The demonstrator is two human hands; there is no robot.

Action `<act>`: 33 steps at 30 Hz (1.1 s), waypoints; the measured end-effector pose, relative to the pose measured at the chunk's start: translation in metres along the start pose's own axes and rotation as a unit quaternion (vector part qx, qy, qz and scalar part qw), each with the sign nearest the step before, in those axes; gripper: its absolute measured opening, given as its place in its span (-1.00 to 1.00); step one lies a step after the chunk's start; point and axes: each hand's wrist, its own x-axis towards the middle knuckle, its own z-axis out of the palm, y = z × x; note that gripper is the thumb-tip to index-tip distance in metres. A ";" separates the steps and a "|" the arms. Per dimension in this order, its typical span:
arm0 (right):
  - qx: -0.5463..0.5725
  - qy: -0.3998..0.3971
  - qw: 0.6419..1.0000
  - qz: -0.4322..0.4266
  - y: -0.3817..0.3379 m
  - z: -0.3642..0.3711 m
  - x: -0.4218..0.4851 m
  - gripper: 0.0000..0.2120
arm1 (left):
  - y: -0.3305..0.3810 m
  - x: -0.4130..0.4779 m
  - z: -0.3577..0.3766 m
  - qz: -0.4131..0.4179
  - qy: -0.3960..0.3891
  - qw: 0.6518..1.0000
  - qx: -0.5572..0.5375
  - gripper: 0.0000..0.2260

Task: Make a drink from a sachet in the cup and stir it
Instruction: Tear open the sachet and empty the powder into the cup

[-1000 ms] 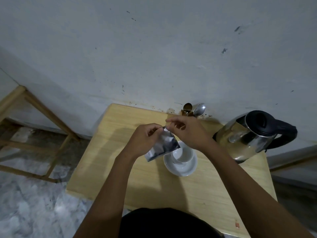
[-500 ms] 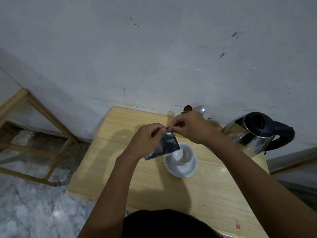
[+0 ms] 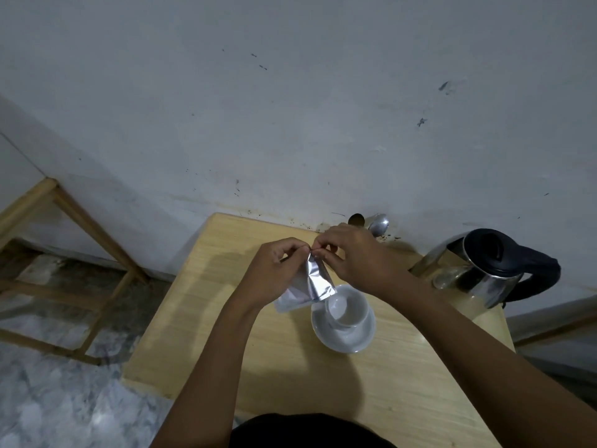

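A silver foil sachet (image 3: 312, 283) hangs above the table, just left of a white cup (image 3: 347, 309) on a white saucer (image 3: 343, 331). My left hand (image 3: 278, 273) and my right hand (image 3: 355, 257) both pinch the sachet's top edge, fingertips close together. The sachet's lower corner overlaps the cup's near rim in view. The cup looks empty. Behind my right hand, a metal spoon (image 3: 378, 224) stands in a small holder by the wall.
A steel kettle (image 3: 481, 270) with a black lid and handle stands at the right of the small wooden table (image 3: 226, 318). A wooden frame (image 3: 74, 253) stands on the marble floor to the left. A white wall runs along the table's far edge.
Both hands have lifted a little and drawn closer at the sachet's top. The sachet now hangs more upright and twisted.
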 end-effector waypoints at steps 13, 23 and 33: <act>-0.101 0.094 0.982 -0.126 -0.001 0.005 -0.007 -0.77 | 0.000 0.004 0.002 -0.002 -0.012 0.998 -0.058 -0.79; 0.038 0.032 0.999 0.023 0.006 -0.002 -0.005 -0.67 | 0.000 0.005 0.001 0.022 0.002 1.000 -0.021 -0.82; 0.088 0.029 0.991 0.096 -0.006 0.006 -0.007 -0.81 | 0.001 0.005 -0.009 0.003 -0.017 1.000 -0.006 -0.82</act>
